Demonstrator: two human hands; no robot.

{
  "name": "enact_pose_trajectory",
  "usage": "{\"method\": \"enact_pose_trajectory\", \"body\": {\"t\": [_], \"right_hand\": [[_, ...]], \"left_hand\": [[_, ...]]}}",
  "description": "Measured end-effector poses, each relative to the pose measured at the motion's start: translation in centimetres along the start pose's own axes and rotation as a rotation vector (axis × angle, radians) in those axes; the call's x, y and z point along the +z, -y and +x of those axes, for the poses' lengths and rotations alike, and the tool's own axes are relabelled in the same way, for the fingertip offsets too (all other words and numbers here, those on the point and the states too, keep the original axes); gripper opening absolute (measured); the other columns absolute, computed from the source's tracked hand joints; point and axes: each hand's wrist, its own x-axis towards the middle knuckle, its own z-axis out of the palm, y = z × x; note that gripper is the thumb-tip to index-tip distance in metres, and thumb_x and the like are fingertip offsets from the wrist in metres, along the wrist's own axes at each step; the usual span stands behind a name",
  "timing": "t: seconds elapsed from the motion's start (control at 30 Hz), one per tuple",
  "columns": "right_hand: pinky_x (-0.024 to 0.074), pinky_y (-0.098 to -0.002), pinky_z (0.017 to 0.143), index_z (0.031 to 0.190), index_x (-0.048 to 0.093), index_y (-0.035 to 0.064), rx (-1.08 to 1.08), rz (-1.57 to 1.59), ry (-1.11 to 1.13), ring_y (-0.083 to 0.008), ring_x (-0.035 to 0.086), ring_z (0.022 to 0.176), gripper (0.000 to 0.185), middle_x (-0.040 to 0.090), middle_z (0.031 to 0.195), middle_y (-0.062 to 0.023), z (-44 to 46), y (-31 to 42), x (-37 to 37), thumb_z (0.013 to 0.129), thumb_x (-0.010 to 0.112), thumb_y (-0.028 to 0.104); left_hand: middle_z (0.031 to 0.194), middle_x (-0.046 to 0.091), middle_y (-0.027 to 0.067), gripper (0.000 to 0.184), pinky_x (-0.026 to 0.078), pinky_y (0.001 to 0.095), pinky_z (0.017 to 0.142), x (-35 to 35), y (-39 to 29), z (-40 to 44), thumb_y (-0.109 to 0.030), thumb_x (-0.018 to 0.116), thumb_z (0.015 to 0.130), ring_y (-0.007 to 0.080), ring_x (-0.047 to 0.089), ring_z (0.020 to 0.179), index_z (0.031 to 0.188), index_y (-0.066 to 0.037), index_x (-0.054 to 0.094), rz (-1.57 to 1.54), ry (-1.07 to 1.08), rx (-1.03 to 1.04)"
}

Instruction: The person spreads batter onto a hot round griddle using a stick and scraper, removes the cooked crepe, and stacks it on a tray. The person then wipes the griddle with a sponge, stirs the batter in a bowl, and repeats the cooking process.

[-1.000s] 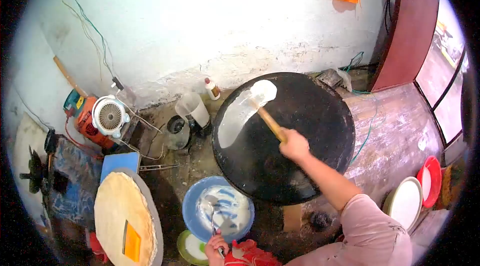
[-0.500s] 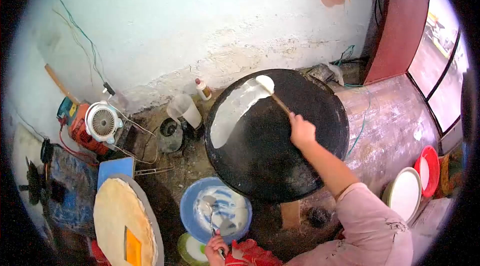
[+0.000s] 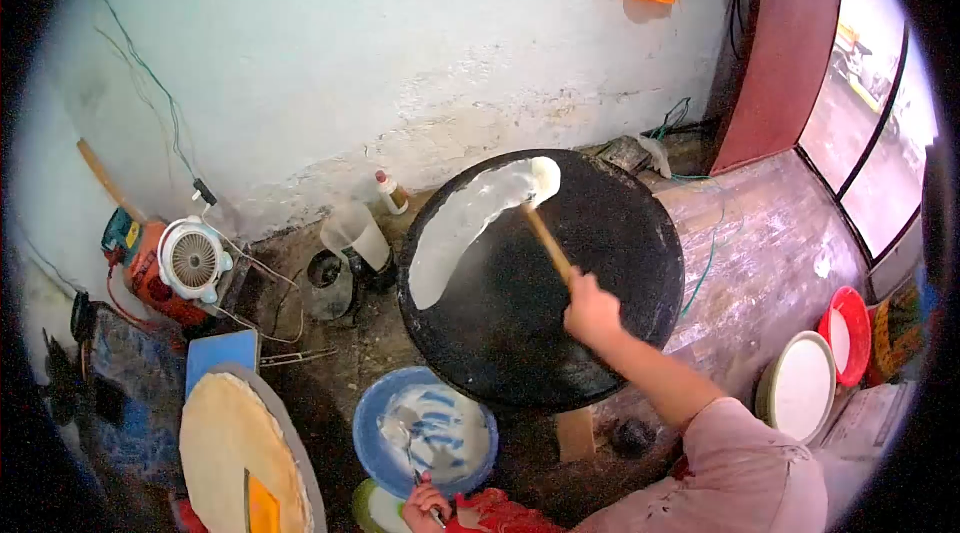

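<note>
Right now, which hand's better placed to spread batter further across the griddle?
Right, probably: the right hand grips a wooden-handled tool, its head at the batter on the griddle. The left hand holds a spoon at the blue bowl.

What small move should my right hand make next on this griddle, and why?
I'd probably sweep your right hand and its wooden-handled tool rightward along the edge of the griddle: the white batter covers only an upper-left strip, the tool's head sits at its upper end, and the black surface beyond is bare.

Dark-flecked pale pink short sleeve (image 3: 728, 441), bare right forearm (image 3: 662, 378), bare fingers (image 3: 582, 299), crinkled red fabric (image 3: 502, 513)
</note>
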Motion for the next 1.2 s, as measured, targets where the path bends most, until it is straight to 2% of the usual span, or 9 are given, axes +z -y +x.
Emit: {"method": "enact_pose_trajectory", "body": {"t": [0.03, 0.37, 0.5, 0.53, 0.6, 0.77, 0.87, 1.07, 1.2], "right_hand": [[0.0504, -0.0388, 0.059, 0.13, 0.03, 0.0026, -0.065, -0.003, 0.086, -0.0284, 0.061, 0.067, 0.063, 0.051, 0.095, -0.0155, -0.1, 1.0, -0.5, 0.073, 0.053, 0.013], [0.0506, -0.0423, 0.066, 0.129, 0.032, 0.0008, 0.183, 0.087, 0.075, -0.0337, 0.061, 0.077, 0.064, 0.051, 0.098, -0.017, 1.6, -0.1, -2.2, 0.071, 0.056, 0.012], [0.0512, -0.0365, 0.055, 0.118, 0.042, 0.0011, 0.08, -0.145, -0.021, -0.028, 0.062, 0.068, 0.032, 0.054, 0.094, -0.0124, 8.1, -1.0, 1.4, 0.086, 0.04, 0.009], [0.051, -0.0308, 0.054, 0.126, 0.036, 0.0003, 0.12, -0.182, 0.001, -0.022, 0.063, 0.069, 0.047, 0.053, 0.097, -0.0114, 8.9, -3.0, 1.3, 0.081, 0.047, 0.01], [0.0517, -0.0336, 0.059, 0.126, 0.037, 0.0017, 0.139, -0.145, 0.036, -0.0249, 0.063, 0.073, 0.049, 0.054, 0.098, -0.0121, 6.4, -5.2, -2.1, 0.08, 0.049, 0.011], [0.0462, -0.047, 0.074, 0.119, 0.045, 0.0011, 0.163, 0.39, 0.043, -0.0375, 0.059, 0.087, 0.04, 0.058, 0.093, -0.0236, -1.8, -10.2, -5.6, 0.083, 0.05, 0.019], [0.0459, -0.0317, 0.078, 0.121, 0.045, -0.0009, 0.09, 0.871, 0.17, -0.024, 0.061, 0.083, 0.035, 0.062, 0.088, -0.013, -1.8, -12.6, -7.0, 0.088, 0.044, 0.009], [0.049, -0.031, 0.069, 0.124, 0.047, 0.0065, 0.245, 0.528, -0.005, -0.0196, 0.064, 0.073, 0.039, 0.064, 0.086, -0.0128, 7.8, -19.4, -1.8, 0.085, 0.047, 0.007], [0.0493, -0.031, 0.064, 0.123, 0.05, 0.01, 0.51, 0.888, 0.193, -0.0183, 0.063, 0.069, 0.038, 0.064, 0.085, -0.0116, 9.4, -17.6, -3.6, 0.085, 0.049, 0.011]], "left_hand": [[0.059, 0.039, 0.0001, 0.014, 0.038, 0.0228, 0.047, 1.2, 0.5, -0.1, -0.007, 0.038, 0.085, 0.013, 0.038, 0.048, 0.072, -0.007, 0.042, -0.116, -0.195, 0.051], [0.058, 0.038, 0.0014, 0.021, 0.037, 0.0244, 0.05, 1.6, 0.3, -0.3, -0.006, 0.034, 0.087, 0.0138, 0.036, 0.049, 0.068, -0.008, 0.04, -0.147, -0.084, -0.024], [0.058, 0.038, 0.0018, 0.021, 0.037, 0.0243, 0.052, 1.6, 1.2, -1.2, -0.007, 0.033, 0.087, 0.0141, 0.035, 0.049, 0.067, -0.009, 0.04, -0.091, -0.023, -0.008], [0.057, 0.037, 0.0014, 0.02, 0.037, 0.024, 0.052, 1.6, 1.2, -1.8, -0.006, 0.033, 0.085, 0.0138, 0.034, 0.048, 0.067, -0.009, 0.04, 0.041, 0.034, 0.062], [0.056, 0.035, 0.0002, 0.019, 0.037, 0.0237, 0.049, -0.3, -0.8, -0.7, -0.003, 0.035, 0.083, 0.0132, 0.033, 0.047, 0.065, -0.008, 0.039, 0.096, -0.27, 0.06], [0.055, 0.035, -0.0002, 0.018, 0.037, 0.0233, 0.047, 2.2, -1.3, -1.7, -0.002, 0.036, 0.082, 0.0129, 0.033, 0.046, 0.065, -0.009, 0.039, 0.096, -0.335, 0.121], [0.055, 0.035, -0.0005, 0.018, 0.037, 0.023, 0.046, 4.3, -1.4, -3.0, -0.002, 0.036, 0.081, 0.0128, 0.033, 0.046, 0.064, -0.009, 0.039, 0.084, -0.38, 0.18], [0.055, 0.034, -0.001, 0.019, 0.036, 0.0207, 0.044, 11.1, 1.8, -7.9, 0.001, 0.036, 0.079, 0.0114, 0.035, 0.047, 0.063, -0.009, 0.037, 0.002, -0.077, 0.15], [0.058, 0.035, -0.0004, 0.02, 0.036, 0.0204, 0.045, 13.1, 4.3, -9.2, 0.0, 0.035, 0.081, 0.0106, 0.036, 0.049, 0.064, -0.009, 0.037, -0.087, -0.02, 0.133]]}}
